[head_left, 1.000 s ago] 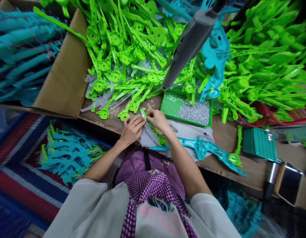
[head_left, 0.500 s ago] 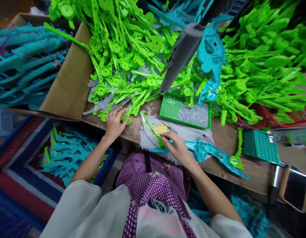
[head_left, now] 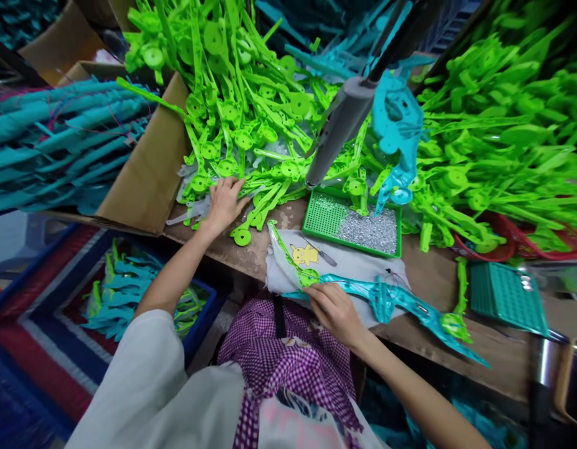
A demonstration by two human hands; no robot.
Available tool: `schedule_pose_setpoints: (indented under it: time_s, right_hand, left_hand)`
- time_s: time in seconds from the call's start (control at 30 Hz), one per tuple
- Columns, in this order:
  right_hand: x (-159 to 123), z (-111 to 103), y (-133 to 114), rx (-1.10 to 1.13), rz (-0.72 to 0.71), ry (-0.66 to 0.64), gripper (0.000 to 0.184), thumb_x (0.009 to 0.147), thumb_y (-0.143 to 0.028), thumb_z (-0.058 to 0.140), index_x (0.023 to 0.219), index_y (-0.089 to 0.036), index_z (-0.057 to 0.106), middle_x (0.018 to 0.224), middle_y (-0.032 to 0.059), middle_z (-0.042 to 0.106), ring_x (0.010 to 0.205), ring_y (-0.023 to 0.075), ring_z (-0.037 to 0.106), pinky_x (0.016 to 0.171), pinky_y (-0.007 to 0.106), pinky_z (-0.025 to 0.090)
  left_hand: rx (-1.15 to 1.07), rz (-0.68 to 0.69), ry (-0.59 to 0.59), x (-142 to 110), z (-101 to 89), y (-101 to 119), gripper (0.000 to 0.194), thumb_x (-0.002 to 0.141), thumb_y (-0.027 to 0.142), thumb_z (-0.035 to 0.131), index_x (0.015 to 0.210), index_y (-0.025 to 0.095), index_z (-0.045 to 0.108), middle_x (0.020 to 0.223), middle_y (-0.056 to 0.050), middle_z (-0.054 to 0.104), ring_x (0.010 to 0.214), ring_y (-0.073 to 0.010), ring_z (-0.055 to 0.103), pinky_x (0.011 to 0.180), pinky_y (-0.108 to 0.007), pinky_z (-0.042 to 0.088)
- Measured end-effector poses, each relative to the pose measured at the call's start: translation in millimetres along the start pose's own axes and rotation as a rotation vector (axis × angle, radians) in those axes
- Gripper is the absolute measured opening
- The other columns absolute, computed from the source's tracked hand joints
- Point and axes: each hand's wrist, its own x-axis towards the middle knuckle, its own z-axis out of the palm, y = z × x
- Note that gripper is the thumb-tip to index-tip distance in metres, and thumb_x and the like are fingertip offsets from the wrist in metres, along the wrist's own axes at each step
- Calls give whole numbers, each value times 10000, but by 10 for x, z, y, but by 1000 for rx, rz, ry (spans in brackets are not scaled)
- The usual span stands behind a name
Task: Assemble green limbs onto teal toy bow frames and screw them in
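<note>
My left hand point(head_left: 225, 202) rests over the front of a heap of bright green plastic parts point(head_left: 244, 138), thumb and fingers apart. My right hand point(head_left: 338, 312) has its fingertips closed at the lower end of a green arm-shaped part point(head_left: 308, 276) with a round disc. That part, with a clear plastic piece along it, lies over the left end of a long blue plastic bow-like body point(head_left: 358, 285). Another green part point(head_left: 454, 324) sits at the body's right end. Under them is a pale cloth point(head_left: 279, 277) with a yellow cartoon figure.
A green tray point(head_left: 311, 224) of small silvery screws stands behind the cloth, beside a small screwdriver point(head_left: 328, 257). Above it hangs a grey electric screwdriver point(head_left: 339, 134). A cardboard box point(head_left: 148, 168) of blue parts is left; stacked teal trays point(head_left: 506, 299) and red baskets point(head_left: 526, 243) are right.
My left hand has moved up and deeper into the green heap, away from the round disc at its front. My right hand has shifted slightly lower on the green part. The view has tilted.
</note>
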Motion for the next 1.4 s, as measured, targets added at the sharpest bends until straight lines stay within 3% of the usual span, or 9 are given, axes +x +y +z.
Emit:
schedule_pose_setpoints:
  time_s: [0.1, 0.2, 0.33, 0.53, 0.7, 0.83, 1.07, 1.3, 1.4]
  right_hand:
    - [-17, 8, -29, 6, 7, -2, 315, 972, -130, 508, 1222, -251, 655, 967, 79, 750, 832, 212, 710, 721, 362, 567]
    - [57, 49, -63, -7, -26, 30, 273, 971, -131, 518, 1192, -220, 652, 937, 81, 752, 806, 207, 707, 698, 351, 565]
    - [135, 11, -100, -42, -77, 71, 276, 958, -108, 532, 1192, -202, 643, 924, 85, 755, 796, 207, 710, 707, 353, 573]
    - [53, -108, -83, 27, 113, 169, 300, 946, -105, 557, 1193, -246, 654, 940, 71, 758, 808, 202, 728, 719, 346, 590]
    - [101, -22, -34, 45, 100, 146, 251, 963, -134, 550, 1156, -230, 679, 945, 74, 761, 823, 197, 727, 737, 344, 585]
    - [89, 41, -10, 20, 72, 140, 217, 978, -135, 545, 1149, -207, 658, 962, 77, 756, 862, 186, 724, 754, 325, 573]
    - [15, 42, -48, 68, 74, 104, 248, 980, -132, 539, 1183, -227, 646, 959, 56, 745, 834, 171, 714, 734, 308, 572]
    - [14, 32, -64, 72, 61, 106, 239, 978, -128, 537, 1170, -219, 644, 959, 55, 746, 838, 171, 719, 739, 307, 571]
    - [-24, 39, -77, 74, 57, 99, 234, 973, -118, 541, 1158, -215, 646, 954, 55, 747, 832, 171, 718, 737, 308, 575]
  left_hand:
    - [-17, 1, 27, 221, -16, 62, 360, 962, 466, 555, 1189, 229, 702, 1129, -128, 680, 1123, -326, 582, 1010, -481, 393]
    - [2, -29, 58, 587, 52, 191, 338, 969, 378, 549, 1232, 202, 668, 1136, -135, 679, 1134, -324, 587, 1036, -504, 362]
    - [8, -17, 15, 952, 160, 272, 278, 942, 284, 548, 1160, 171, 677, 1019, -129, 710, 1039, -308, 631, 1031, -518, 366]
    - [-77, 1, 203, 1033, -94, 103, 262, 975, 394, 515, 1088, 225, 681, 1071, -95, 707, 1099, -279, 622, 1076, -500, 377]
    - [-85, 7, 303, 1011, -279, -41, 355, 999, 484, 481, 1046, 210, 702, 1066, -123, 697, 1023, -262, 647, 971, -421, 453]
    - [-110, 85, 313, 878, -244, -131, 408, 985, 531, 508, 995, 186, 726, 961, -129, 709, 909, -252, 659, 872, -394, 479]
    - [-141, 111, 436, 363, -155, -145, 263, 964, 426, 583, 958, 225, 753, 943, -90, 728, 906, -233, 675, 858, -380, 510]
    - [-280, -182, 729, -405, -130, -69, 222, 848, 409, 731, 855, 190, 763, 816, -55, 729, 752, -175, 677, 781, -334, 551]
    - [-374, -293, 792, -671, -165, -58, 238, 801, 414, 762, 796, 176, 755, 754, -37, 724, 687, -157, 657, 746, -318, 545]
